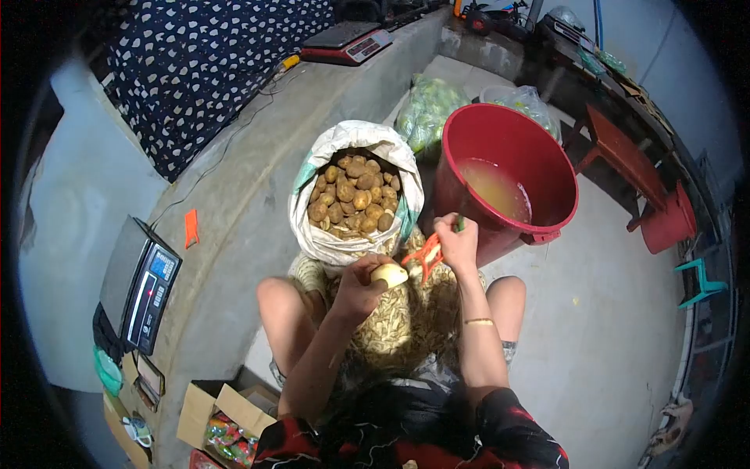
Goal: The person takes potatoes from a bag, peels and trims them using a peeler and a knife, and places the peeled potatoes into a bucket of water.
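Observation:
My left hand [358, 291] is closed around a peeled, pale yellow potato [389, 275], which sticks out past the fingertips. In my right hand [458, 246] is an orange peeler [426, 255], its head just right of the potato and apart from it. A small green piece shows at the top of that fist. Below both hands lies a heap of potato peelings [387, 332] between my knees. Ahead of my left hand stands a white sack [355, 134] with its mouth rolled open, full of unpeeled brown potatoes [361, 191].
A large red bucket [451, 184] holding cloudy liquid stands right of the sack. Behind it are bags of green vegetables [430, 113]. On the concrete ledge are a red scale [348, 45], another scale [148, 293] and an orange object [191, 228]. An open cardboard box [197, 410] sits lower left.

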`<action>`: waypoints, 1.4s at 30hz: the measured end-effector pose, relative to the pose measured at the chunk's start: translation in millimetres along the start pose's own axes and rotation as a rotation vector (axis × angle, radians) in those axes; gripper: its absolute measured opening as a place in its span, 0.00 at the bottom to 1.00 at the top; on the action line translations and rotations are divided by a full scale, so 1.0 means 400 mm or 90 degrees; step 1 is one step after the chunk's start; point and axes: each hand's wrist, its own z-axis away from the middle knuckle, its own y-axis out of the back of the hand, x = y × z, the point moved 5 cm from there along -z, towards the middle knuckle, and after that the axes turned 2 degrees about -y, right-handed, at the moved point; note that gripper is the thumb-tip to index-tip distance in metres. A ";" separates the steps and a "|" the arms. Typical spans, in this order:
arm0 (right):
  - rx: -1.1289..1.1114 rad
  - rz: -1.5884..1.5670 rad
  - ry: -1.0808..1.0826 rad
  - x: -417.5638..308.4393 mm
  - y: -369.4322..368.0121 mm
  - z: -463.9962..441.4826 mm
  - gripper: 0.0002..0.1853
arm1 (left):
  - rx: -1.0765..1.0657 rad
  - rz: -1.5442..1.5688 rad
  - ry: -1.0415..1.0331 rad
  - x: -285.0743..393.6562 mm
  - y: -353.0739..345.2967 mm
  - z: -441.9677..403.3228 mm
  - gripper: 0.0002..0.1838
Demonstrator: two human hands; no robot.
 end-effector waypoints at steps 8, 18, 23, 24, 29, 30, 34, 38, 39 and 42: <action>-0.139 -0.035 0.033 -0.022 -0.023 0.019 0.12 | -0.006 0.010 0.037 -0.018 0.009 -0.002 0.21; -0.084 0.084 0.094 -0.086 -0.007 0.039 0.12 | 0.046 -0.001 0.017 -0.031 -0.006 0.003 0.19; -0.098 0.066 0.027 -0.037 0.002 0.012 0.12 | 0.038 -0.081 -0.012 -0.022 0.006 0.001 0.18; -0.143 -0.043 0.038 -0.056 -0.003 0.024 0.12 | 0.036 -0.080 -0.009 -0.022 0.006 0.001 0.18; -0.097 0.171 0.063 -0.073 0.002 0.024 0.13 | 0.025 -0.086 -0.012 -0.059 -0.001 0.005 0.16; -0.080 0.158 0.053 -0.072 0.006 0.023 0.13 | 0.047 -0.015 0.008 -0.073 0.002 0.003 0.16; 0.028 0.319 0.061 -0.033 0.046 -0.015 0.13 | 0.016 -0.125 -0.039 -0.048 -0.001 0.001 0.16; -0.090 0.026 0.008 -0.026 0.029 -0.005 0.12 | 0.003 -0.201 0.012 -0.043 0.007 0.003 0.13; -0.122 -0.058 -0.010 -0.047 0.007 0.019 0.12 | 0.008 -0.202 0.011 -0.069 0.019 0.001 0.13; -0.031 -0.012 0.082 -0.052 0.009 0.021 0.13 | -0.019 0.077 -0.057 -0.118 0.028 0.003 0.17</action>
